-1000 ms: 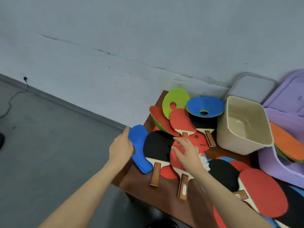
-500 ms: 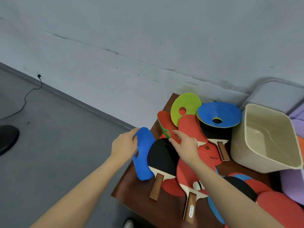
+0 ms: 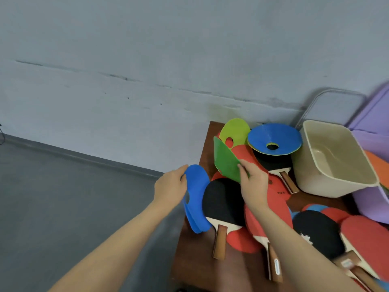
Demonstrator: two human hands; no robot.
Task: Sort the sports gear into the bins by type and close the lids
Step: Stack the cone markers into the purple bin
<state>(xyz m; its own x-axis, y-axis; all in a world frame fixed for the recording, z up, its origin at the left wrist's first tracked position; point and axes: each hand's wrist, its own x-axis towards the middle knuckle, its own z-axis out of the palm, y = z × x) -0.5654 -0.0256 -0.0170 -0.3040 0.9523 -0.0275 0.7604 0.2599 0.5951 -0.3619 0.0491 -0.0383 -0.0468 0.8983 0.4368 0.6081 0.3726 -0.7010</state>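
A stack of blue disc cones (image 3: pixel 196 199) is gripped on edge by the left hand (image 3: pixel 170 187) at the counter's (image 3: pixel 195 268) left edge. A green disc cone (image 3: pixel 226 162), tilted up among the table tennis paddles (image 3: pixel 223 204), is pinched by the right hand (image 3: pixel 253 185). A beige bin (image 3: pixel 334 163) is seen open near the far edge, beside a purple bin (image 3: pixel 370 205).

Visible on the brown wooden table (image 3: pixel 195 260): at least five wood-handled table tennis paddles (image 3: pixel 223 205), with the pile cut off at the right edge; roughly five flat plastic disc cones (image 3: pixel 273 138) in blue, lime and green; one cream plastic bin (image 3: pixel 336 178); one purple bin (image 3: pixel 370 199).
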